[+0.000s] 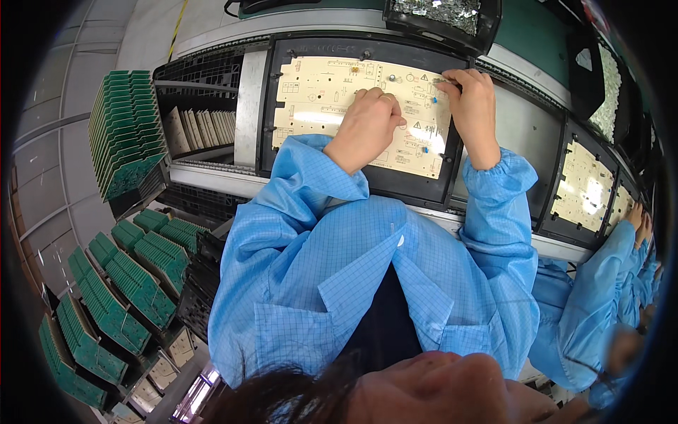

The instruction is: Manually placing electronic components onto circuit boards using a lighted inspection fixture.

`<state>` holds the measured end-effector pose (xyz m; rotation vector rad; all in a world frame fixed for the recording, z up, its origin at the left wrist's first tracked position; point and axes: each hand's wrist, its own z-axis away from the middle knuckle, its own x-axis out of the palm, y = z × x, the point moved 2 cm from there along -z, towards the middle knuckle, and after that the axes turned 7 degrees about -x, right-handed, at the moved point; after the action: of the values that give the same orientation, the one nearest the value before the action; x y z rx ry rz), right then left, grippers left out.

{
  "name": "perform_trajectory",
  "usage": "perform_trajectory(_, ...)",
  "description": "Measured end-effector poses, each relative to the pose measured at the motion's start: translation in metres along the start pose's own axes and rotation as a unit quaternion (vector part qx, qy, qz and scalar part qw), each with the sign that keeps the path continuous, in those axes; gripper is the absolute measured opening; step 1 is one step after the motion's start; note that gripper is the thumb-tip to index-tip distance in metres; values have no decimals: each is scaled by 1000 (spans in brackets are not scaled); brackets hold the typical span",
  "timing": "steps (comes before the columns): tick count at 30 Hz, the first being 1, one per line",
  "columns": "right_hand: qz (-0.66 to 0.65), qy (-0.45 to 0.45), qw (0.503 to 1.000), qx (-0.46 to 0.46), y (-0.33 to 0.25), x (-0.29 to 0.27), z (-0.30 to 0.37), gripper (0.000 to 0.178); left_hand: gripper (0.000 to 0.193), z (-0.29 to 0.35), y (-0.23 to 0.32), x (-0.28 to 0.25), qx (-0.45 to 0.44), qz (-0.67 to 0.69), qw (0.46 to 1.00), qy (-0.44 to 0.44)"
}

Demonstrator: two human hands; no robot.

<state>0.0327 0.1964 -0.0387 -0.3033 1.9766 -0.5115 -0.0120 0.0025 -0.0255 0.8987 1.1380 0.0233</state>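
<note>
A cream-coloured circuit board [311, 85] lies in a black carrier frame [282, 53] in front of me. My left hand [367, 127] is over the middle of the board, its fingers curled down toward the surface. Whatever those fingers hold, if anything, is hidden under them. At the board's upper right edge my right hand [472, 106] has thumb and forefinger brought together in a pinch; I cannot make out anything between them. Small blue components [434, 101] stand on the board beside the right fingertips. A small orange-brown component [355, 70] sits near its upper edge.
A black bin of small metallic parts [452, 15] stands beyond the carrier. Green circuit boards [127, 134] are racked at left, with more stacks [120, 283] below. Further right along the line are another cream board [583, 185] and co-workers' blue sleeves [600, 283].
</note>
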Motion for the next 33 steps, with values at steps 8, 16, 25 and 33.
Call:
perform_trajectory(8,-35,14,998,-52,3,4,-3,9,11,-8,-13,-8,-139,287,940,-124)
perform_trajectory(16,-112,17,993,24,10,-5,-6,9,21,-6,-34,-10,-181,676,676,-230)
perform_trajectory(25,-230,-26,960,-157,-81,-11,17,26,41,-1,-23,0,-179,812,465,-305)
perform_trajectory(33,-210,-31,956,-201,-100,-4,26,41,43,4,-26,-2,-207,840,383,-324)
